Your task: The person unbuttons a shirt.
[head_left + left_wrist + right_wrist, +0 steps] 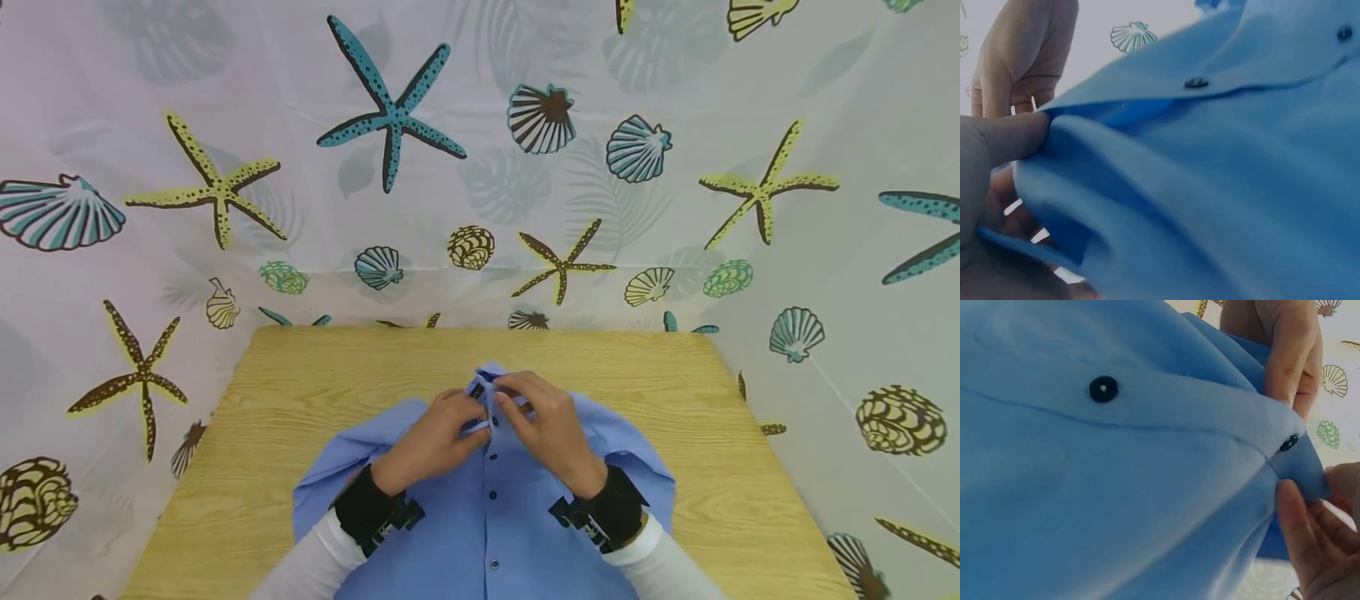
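Observation:
A light-blue button-up shirt point(442, 533) lies front up, its dark buttons running down the middle. At the neck end, my left hand point(435, 437) pinches the cloth beside the collar point(491, 367). Opposite it, my right hand point(551, 425) holds the other side of the opening between thumb and fingers. The left wrist view shows the left thumb point(1013, 136) pressed on a fold of raised cloth. A dark button point(1289, 443) sits near the right thumb point(1294, 515) in the right wrist view. Cloth hides some fingertips.
The shirt lies on a wood-grain table point(315, 367). Behind and at both sides hangs a pale curtain point(480, 192) printed with shells and starfish. Both sleeves point(333, 462) of the shirt spread outward beneath the forearms. Black camera straps point(367, 508) circle the wrists.

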Demonstrator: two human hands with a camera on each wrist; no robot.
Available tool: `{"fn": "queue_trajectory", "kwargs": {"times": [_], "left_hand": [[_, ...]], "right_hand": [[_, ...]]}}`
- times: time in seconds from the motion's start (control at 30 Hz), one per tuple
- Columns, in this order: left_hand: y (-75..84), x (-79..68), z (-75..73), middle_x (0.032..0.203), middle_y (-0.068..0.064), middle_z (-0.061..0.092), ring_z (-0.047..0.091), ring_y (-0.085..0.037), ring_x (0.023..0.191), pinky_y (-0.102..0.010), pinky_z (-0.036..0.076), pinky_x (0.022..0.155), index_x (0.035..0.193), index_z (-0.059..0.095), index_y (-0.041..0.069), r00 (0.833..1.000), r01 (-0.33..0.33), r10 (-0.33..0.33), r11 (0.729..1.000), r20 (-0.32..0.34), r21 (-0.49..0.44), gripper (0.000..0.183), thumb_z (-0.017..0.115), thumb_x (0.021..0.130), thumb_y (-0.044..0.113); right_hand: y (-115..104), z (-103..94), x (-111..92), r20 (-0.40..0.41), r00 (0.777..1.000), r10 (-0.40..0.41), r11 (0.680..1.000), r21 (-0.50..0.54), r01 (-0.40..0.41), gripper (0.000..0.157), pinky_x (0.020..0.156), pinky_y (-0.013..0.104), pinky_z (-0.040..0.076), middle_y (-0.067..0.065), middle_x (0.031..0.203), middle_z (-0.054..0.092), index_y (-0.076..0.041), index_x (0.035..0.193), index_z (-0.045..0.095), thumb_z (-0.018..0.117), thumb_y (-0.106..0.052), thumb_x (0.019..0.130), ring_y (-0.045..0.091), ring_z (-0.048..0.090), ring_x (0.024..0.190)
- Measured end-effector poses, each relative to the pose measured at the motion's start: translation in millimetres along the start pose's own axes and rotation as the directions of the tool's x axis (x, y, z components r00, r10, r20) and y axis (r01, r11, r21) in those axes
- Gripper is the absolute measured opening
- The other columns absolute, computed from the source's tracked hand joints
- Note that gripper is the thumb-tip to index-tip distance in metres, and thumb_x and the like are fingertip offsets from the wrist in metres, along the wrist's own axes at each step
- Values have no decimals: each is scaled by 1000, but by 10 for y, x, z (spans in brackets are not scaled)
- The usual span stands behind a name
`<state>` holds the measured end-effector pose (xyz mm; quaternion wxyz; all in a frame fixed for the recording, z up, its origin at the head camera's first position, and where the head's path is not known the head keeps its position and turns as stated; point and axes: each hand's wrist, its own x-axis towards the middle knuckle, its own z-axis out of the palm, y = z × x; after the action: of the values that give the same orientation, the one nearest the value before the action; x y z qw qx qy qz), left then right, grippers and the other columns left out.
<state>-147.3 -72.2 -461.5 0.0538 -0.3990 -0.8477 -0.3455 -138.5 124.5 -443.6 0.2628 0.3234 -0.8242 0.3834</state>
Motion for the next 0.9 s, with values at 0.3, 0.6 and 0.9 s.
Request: {"fn": "queue_trajectory", "kwargs": {"times": [0.3,0.6,0.9], "left_hand": [[68,-3,-81,74,8,53,42,-10,53,-31,39,50,89,57,21,967,106,-180,926,-179,-361,8,52,95,19],[338,63,-293,92,2,61,55,-13,81,-38,45,70,107,61,16,975,149,-208,868,-75,-473,14,51,96,18],[207,23,-124,85,11,62,50,-4,59,-30,45,57,104,64,24,954,102,-182,944,-238,-314,15,52,96,27]], "right_hand": [[-175,11,-68,95,990,108,994,-33,-105,27,52,21,45,-6,88,58,-17,109,60,63,-34,88,5,54,78],[-227,-66,2,36,997,68,995,-77,-65,27,53,27,51,6,94,65,-7,109,62,55,-13,84,6,59,75],[-198,-33,3,17,999,-31,979,-203,34,19,58,26,52,4,93,66,-8,104,66,60,-15,87,8,60,79]]}}
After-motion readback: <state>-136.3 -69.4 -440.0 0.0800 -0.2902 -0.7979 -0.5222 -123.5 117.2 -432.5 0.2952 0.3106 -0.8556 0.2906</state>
